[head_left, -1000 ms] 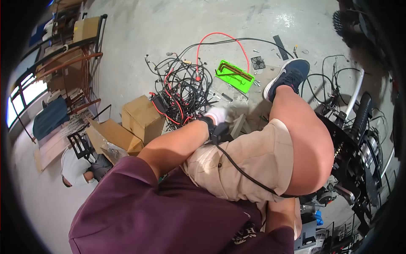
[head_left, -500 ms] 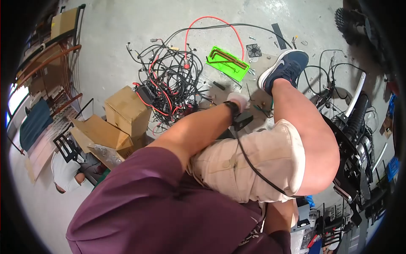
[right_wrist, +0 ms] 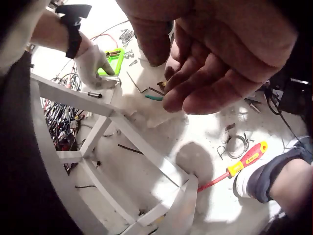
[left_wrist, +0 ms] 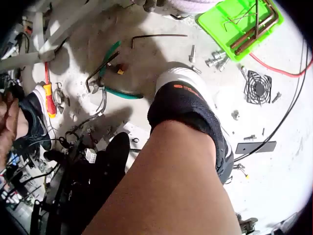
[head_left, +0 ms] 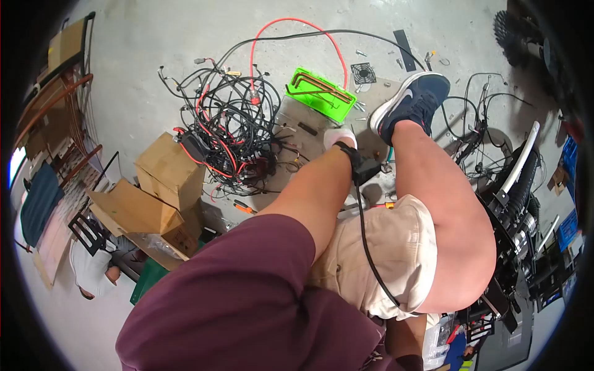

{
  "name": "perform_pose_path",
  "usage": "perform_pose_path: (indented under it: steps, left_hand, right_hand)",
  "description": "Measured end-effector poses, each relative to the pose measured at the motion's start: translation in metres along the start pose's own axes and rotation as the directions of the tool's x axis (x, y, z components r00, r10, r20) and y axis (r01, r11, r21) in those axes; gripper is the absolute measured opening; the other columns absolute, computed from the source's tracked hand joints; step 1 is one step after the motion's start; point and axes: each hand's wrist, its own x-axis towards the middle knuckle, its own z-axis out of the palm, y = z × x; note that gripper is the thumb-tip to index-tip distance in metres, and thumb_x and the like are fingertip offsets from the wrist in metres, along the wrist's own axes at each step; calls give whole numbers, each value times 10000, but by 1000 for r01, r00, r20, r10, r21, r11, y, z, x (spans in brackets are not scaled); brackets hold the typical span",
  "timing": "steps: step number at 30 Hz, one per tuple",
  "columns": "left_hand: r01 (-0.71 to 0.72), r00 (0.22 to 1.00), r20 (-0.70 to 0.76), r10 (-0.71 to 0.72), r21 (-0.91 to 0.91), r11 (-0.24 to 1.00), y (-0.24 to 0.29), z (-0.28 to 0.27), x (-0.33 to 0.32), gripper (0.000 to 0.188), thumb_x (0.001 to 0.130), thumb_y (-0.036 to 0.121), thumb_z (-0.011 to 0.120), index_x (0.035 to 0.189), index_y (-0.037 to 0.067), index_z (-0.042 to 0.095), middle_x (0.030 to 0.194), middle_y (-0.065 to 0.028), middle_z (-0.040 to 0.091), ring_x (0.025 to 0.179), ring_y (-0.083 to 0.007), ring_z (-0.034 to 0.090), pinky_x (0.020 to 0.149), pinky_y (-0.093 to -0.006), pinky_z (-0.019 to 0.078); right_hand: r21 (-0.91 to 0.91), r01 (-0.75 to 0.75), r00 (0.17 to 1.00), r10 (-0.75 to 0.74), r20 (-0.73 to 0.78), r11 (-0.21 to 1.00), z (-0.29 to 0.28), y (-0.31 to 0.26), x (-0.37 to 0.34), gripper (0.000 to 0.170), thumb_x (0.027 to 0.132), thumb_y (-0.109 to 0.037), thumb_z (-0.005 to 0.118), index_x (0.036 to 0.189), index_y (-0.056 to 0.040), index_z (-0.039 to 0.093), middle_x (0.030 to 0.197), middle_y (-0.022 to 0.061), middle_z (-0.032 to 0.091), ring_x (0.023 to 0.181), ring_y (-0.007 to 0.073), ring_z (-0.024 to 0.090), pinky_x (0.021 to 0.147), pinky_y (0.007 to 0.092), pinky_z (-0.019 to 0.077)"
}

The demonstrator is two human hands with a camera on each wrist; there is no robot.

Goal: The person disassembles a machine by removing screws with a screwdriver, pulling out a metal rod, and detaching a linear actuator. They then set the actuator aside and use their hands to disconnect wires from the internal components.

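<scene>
Beside the green tray [head_left: 337,112] on the concrete floor, the gloved left hand [right_wrist: 93,64] is down low, reaching among the loose hardware. Can't tell if its fingertips pinch anything: the head view has the wrist in the way, the left wrist view cuts the glove off at its top edge. Right hand [right_wrist: 220,61] is well apart from it, fingers loosely curled, nothing in them that I can see.

Tray holds copper-coloured hex keys [left_wrist: 257,35]. One thin L-shaped hex key [left_wrist: 159,35] lies outside it on the concrete, bolts [left_wrist: 215,62] just by the tray's edge. Teal-handled pliers [left_wrist: 122,93] and the red-and-yellow screwdriver [right_wrist: 249,158] are also on the floor, the latter with its shaft by the white frame [right_wrist: 145,145].

My read: step in hand is picking out or gathering a tool or small part. Next move probably calls for a fingertip pinch on one small piece, then a lift clear. Risk: knocking the bolts about.
</scene>
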Motion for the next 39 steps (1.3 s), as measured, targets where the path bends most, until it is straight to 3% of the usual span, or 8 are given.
perform_pose_path:
  steps: [7,9,13,15,17,19,29,39]
  left_hand:
    - [257,942,-69,-330,-486,835,-11,2,18,262,899,264,666,1082,118,784,1088,-90,778,1014,-303,752,794,-382,591]
    - [-336,938,27,347,328,883,-37,-21,1,323,926,310,690,1232,213,727,1265,-42,722,1109,-205,717,839,-334,583]
    - [-533,769,-149,621,386,753,-60,-59,-21,294,844,275,798,1100,135,754,1079,-94,761,1007,-263,738,831,-388,586]
    - [-867,489,-392,779,-118,484,-73,-68,17,283,881,235,786,1125,113,709,961,-103,741,861,-244,729,740,-380,586]
    - [8,599,73,798,-996,85,-53,-167,-87,259,935,230,746,1129,81,664,895,-67,700,786,-188,696,694,-316,569]
    - [-356,732,-217,646,-930,92,-17,-222,-214,153,973,252,702,1000,106,666,888,-8,664,773,-126,658,625,-297,524]
    - [-639,-169,-254,952,-707,-302,50,-279,-534,224,947,225,696,1062,43,637,993,-70,659,863,-175,632,815,-342,512]
    - [-694,-267,30,963,-700,-171,143,-136,-604,252,993,245,659,1032,-3,675,988,-89,695,908,-177,662,855,-325,525]
  right_hand:
    - [9,80,997,-80,-9,997,-4,3,-1,170,959,-121,608,1064,-20,697,774,56,675,542,129,560,486,265,439]
    - [16,115,993,-115,-27,993,-6,4,-10,170,959,-121,610,1063,-20,698,775,56,676,543,128,560,487,265,439]
    - [27,239,966,-235,-104,971,-13,-7,-27,169,958,-120,612,1062,-19,699,778,57,679,544,128,561,489,265,440]
    - [32,320,938,-312,-148,947,-15,-15,-37,169,958,-120,613,1061,-19,700,779,58,680,544,127,561,490,265,441]
    - [30,400,896,-383,-226,916,-22,-20,-50,168,957,-120,614,1061,-19,700,780,58,681,544,127,561,492,264,441]
    - [292,173,955,-88,-283,941,-28,-58,-84,162,959,-149,645,1019,-17,716,796,47,688,606,115,580,554,267,466]
    - [-602,591,645,-762,-46,537,-69,-66,-207,261,863,-137,695,1098,-25,707,1091,162,703,1050,344,672,934,410,536]
    - [-674,83,556,-595,-580,734,-121,-77,-328,223,864,-131,713,1070,-44,723,1001,168,700,898,363,680,796,420,549]
